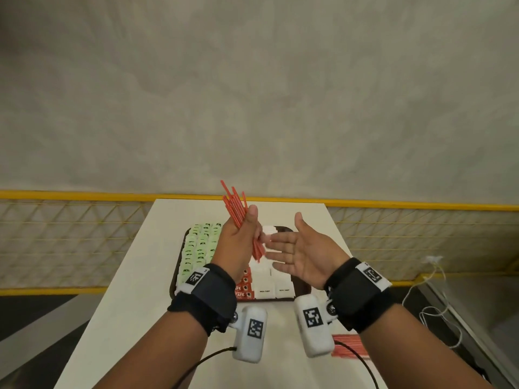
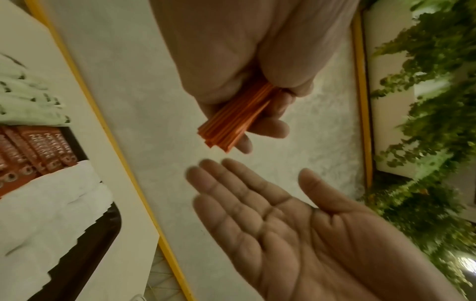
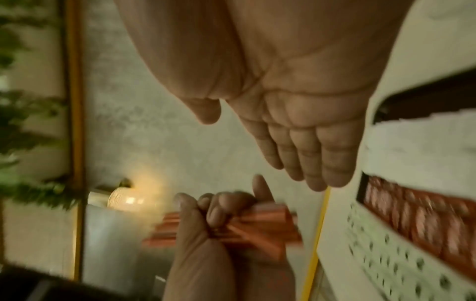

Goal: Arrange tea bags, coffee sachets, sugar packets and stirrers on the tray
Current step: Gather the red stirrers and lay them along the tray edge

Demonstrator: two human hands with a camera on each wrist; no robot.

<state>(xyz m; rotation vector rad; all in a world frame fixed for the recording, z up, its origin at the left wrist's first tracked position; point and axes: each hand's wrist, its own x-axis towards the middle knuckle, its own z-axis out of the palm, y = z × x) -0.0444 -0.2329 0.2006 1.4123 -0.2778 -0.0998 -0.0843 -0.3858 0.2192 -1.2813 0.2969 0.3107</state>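
**A:** What are the hands doing?

**B:** The left hand (image 1: 238,237) is raised above the counter (image 1: 134,290), its fingers curled round a bundle of red stirrers (image 1: 236,209). The bundle stands tilted, its upper ends fanning out above the thumb and its lower ends poking out below the fist. The right hand (image 1: 303,254) is spread flat, palm facing the left hand, fingers straight and holding nothing. Its fingertips (image 1: 271,239) lie just beside the lower ends of the stirrers; I cannot tell whether they touch.

**A:** Where is the tray?

**B:** A dark tray (image 1: 302,289) sits on the white counter beneath both hands. On its left side lie rows of pale green tea bags (image 1: 196,248). In the middle are red coffee sachets (image 1: 243,289), mostly hidden by the left wrist. To the right of these lie white sugar packets (image 1: 269,282), some with small dark print.

**A:** Anything else on the counter?

**B:** More red stirrers (image 1: 348,346) lie flat near the counter's near right edge, partly behind the right wrist camera.

**A:** What do the wrist views add?

**B:** The left wrist view shows the stirrers' squared ends (image 2: 226,126) packed tightly inside the left fist, with the open right palm (image 2: 309,234) just below them. The right wrist view is blurred, but shows the flat right hand above the fist gripping the bundle (image 3: 257,228).

**A:** And behind the counter?

**B:** A yellow railing (image 1: 84,195) with mesh, and a pale grey wall (image 1: 252,94).
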